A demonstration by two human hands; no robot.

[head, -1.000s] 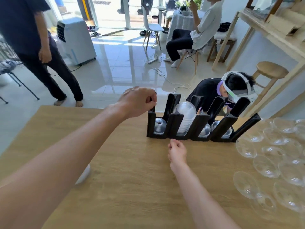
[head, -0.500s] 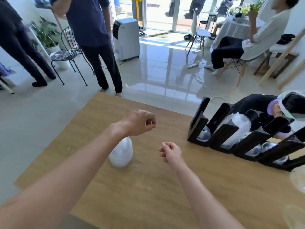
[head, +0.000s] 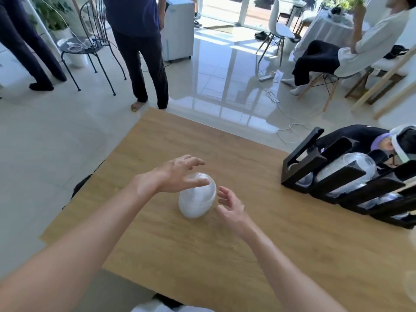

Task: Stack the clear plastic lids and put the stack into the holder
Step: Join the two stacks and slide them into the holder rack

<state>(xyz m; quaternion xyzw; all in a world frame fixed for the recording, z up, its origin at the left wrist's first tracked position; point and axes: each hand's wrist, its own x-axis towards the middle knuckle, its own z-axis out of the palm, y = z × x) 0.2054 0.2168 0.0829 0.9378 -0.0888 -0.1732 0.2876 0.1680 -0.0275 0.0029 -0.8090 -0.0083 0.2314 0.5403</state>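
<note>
- While both hands reach toward the same thing, the left hand [head: 177,174] arches over the domed stack of clear plastic lids [head: 197,198] with its fingers [head: 195,162] spread wide and straight; the thumb lies across the top of the dome and looks to be touching it, though contact is hard to confirm.
- The right hand [head: 229,204] sits just beside the stack's right flank, fingers loosely parted and slightly bent, holding nothing; a thin gap seems to remain between fingertips and plastic.
- The stack stands on the pale wooden worktop [head: 225,255], rims down and rounded top up, its long axis roughly upright and leaning a little toward the right.
- The black slotted plastic holder [head: 337,176] sits well apart at the worktop's right side, its slanted channels running up and to the right; one channel already carries a clear stack.
- Bare wood lies between stack and holder, while the worktop's left edge runs fairly near the stack.
- Beyond the far edge, a standing person's dark trousers [head: 144,64] are close to the corner.
</note>
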